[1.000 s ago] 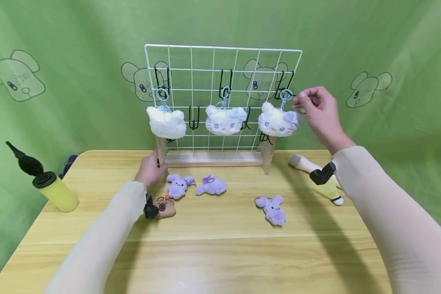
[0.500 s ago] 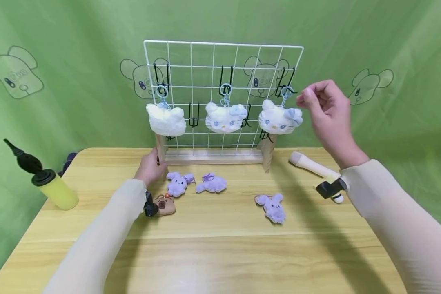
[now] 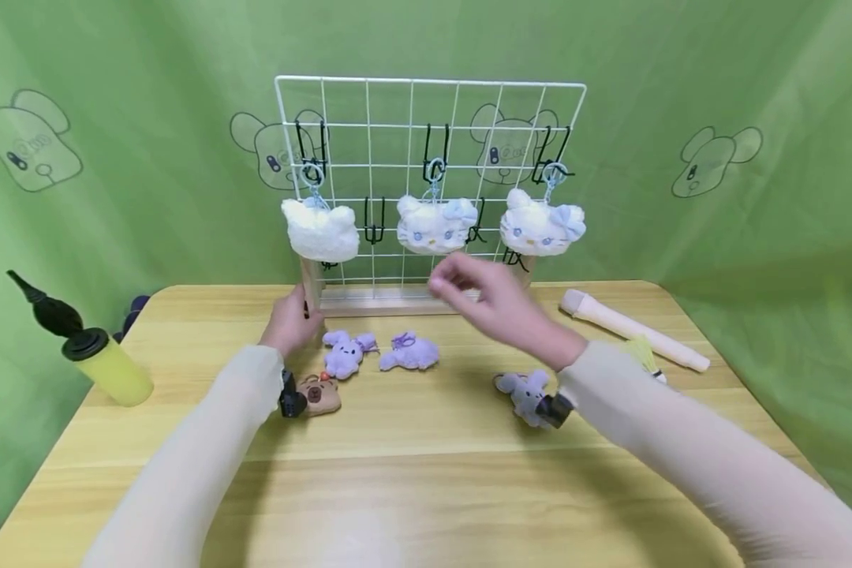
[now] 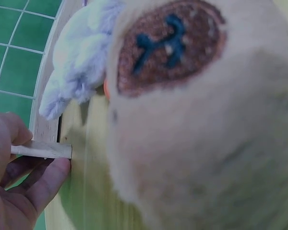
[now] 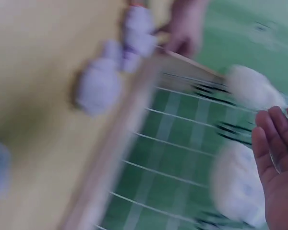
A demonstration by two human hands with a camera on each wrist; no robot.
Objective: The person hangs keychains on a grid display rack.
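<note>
My left hand (image 3: 289, 322) grips the left wooden leg (image 3: 312, 285) of a white wire rack (image 3: 390, 80); in the left wrist view thumb and fingers pinch the leg (image 4: 50, 150). My right hand (image 3: 493, 304), loosely bent and holding nothing, hovers in front of the rack's lower bar. Its fingers (image 5: 273, 134) look fairly straight in the right wrist view. From black hooks on the rack hang three white cat plush keychains: the left one (image 3: 321, 231) faces backward, while the middle one (image 3: 433, 227) and right one (image 3: 539, 225) face forward.
Two purple bunny plushes (image 3: 344, 356) and a brown plush (image 3: 319, 396) lie near the rack's left front. A third purple bunny (image 3: 521, 394) is partly under my right wrist. A microphone (image 3: 632, 331) and shuttlecock (image 3: 642, 353) lie right; a yellow cylinder with black nozzle (image 3: 117, 377) stands left.
My right hand has left the right cat plush's hook and swung left and down to below the middle plush. My left hand stays on the rack's leg.
</note>
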